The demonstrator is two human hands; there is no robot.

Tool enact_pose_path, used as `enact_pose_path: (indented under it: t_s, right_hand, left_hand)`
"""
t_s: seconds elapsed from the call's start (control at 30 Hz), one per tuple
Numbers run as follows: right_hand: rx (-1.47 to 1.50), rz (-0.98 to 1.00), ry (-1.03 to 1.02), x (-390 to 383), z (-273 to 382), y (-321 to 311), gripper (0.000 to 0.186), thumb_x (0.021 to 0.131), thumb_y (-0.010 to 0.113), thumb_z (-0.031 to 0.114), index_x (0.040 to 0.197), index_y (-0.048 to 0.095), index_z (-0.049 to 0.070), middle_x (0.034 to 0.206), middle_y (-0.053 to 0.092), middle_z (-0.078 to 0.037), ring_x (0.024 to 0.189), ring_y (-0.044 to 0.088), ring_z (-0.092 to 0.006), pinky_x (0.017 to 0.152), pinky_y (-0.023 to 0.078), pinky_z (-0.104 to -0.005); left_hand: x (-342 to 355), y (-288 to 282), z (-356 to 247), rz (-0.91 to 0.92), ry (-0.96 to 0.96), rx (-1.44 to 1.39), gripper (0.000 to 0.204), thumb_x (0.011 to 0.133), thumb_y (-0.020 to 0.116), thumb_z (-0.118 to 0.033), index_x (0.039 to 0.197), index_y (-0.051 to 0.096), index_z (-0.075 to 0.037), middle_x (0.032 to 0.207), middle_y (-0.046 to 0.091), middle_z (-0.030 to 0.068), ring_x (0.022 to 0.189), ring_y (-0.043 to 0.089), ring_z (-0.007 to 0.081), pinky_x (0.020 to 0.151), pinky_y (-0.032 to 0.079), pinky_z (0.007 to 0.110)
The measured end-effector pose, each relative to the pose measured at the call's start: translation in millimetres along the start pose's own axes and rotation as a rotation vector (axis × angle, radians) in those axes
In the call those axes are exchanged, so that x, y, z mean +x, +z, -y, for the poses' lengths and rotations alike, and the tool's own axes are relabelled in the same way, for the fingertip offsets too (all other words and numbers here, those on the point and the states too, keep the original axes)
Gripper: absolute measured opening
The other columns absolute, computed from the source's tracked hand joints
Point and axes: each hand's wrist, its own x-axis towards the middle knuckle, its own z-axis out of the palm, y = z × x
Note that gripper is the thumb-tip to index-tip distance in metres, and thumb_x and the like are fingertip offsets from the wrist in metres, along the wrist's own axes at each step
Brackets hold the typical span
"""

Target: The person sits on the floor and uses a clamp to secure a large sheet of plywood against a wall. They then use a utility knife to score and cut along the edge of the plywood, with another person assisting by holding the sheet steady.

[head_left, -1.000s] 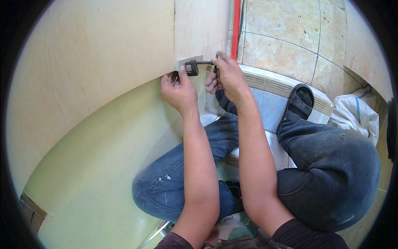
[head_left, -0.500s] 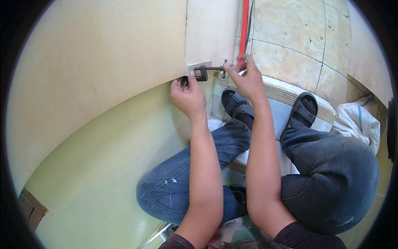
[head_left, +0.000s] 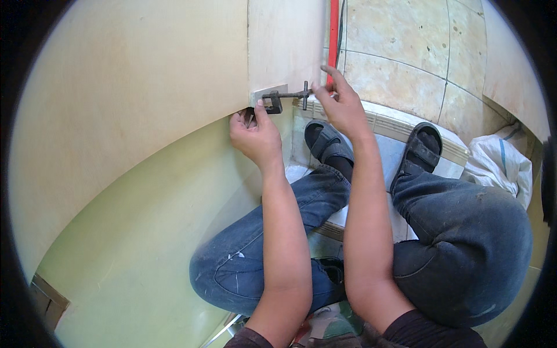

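Note:
A dark metal C-clamp (head_left: 277, 102) sits at the lower edge of a pale wooden panel (head_left: 289, 40), its screw pointing right. Between clamp and panel shows a small flat light-grey piece (head_left: 262, 93). My left hand (head_left: 258, 136) grips the clamp's frame, thumb in front and fingers curled under the panel's edge, partly hidden. At the screw's end stands the clamp's crossbar handle (head_left: 305, 95). Just right of that handle, my right hand (head_left: 344, 107) has its fingers apart, slightly blurred, with nothing visibly held.
A red bar (head_left: 333, 40) and a dark cable run along the tiled floor (head_left: 400, 40) beyond my right hand. My sandalled feet rest on a tiled step (head_left: 383, 119). At the right lies a white sack (head_left: 499, 162); a pale green wall (head_left: 145, 232) curves along the left.
My right hand's fingers have spread around the handle's end, and the crossbar has turned a little. The clamp, panel and left hand appear shifted slightly left in the view.

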Motion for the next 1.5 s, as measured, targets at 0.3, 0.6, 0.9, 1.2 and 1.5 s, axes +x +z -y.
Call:
enact_pose_path:
  t_s: [0.3,0.6,0.9,1.2,1.5]
  right_hand:
    - [-0.013,0.200,-0.028,-7.4,9.1,6.5,0.053,0.101,0.071,0.044,0.077,0.078,-0.002,0.058,0.068,-0.009,0.055,0.066,-0.0207,0.062,0.055,-0.0376]
    - [0.111,0.210,-0.177,-7.1,9.8,-13.6,0.059,0.084,0.089,0.023,0.134,0.069,-0.001,0.101,0.077,-0.019,0.085,0.073,-0.0207,0.077,0.059,-0.0365]
    - [-0.070,0.201,-0.297,-3.7,9.6,-7.6,0.051,0.085,0.088,0.029,0.123,0.075,-0.002,0.098,0.078,-0.025,0.085,0.076,-0.0365,0.080,0.059,-0.0442]
    - [0.405,0.317,0.572,1.8,10.7,8.9,0.054,0.107,0.059,0.048,0.095,0.074,-0.003,0.059,0.062,-0.008,0.048,0.052,-0.0164,0.047,0.043,-0.0305]
    - [0.054,0.375,0.100,-5.5,25.9,-1.6,0.036,0.097,0.077,0.025,0.112,0.074,-0.007,0.085,0.074,-0.009,0.068,0.067,-0.0151,0.065,0.056,-0.0341]
  left_hand:
    - [-1.8,3.8,0.9,-0.007,-0.007,0.032,0.025,0.098,0.073,0.001,0.116,0.065,0.015,0.111,0.076,0.0220,0.101,0.075,0.0238,0.091,0.061,0.035]
    - [0.1,1.9,8.2,-0.005,0.007,0.033,0.022,0.097,0.074,0.001,0.112,0.066,0.015,0.111,0.076,0.0222,0.100,0.076,0.0239,0.089,0.061,0.034]
    - [1.6,0.6,9.5,-0.006,0.007,-0.030,0.020,0.097,0.074,0.001,0.110,0.066,0.015,0.110,0.077,0.0224,0.100,0.076,0.0242,0.089,0.061,0.035]
    - [0.2,1.8,6.9,0.015,0.018,0.030,0.020,0.097,0.074,0.002,0.110,0.065,0.015,0.109,0.077,0.0225,0.098,0.076,0.0229,0.088,0.061,0.034]
    - [-0.8,3.1,6.0,-0.036,-0.017,-0.052,0.018,0.097,0.074,0.001,0.109,0.066,0.012,0.108,0.077,0.0202,0.097,0.075,0.0224,0.088,0.059,0.035]
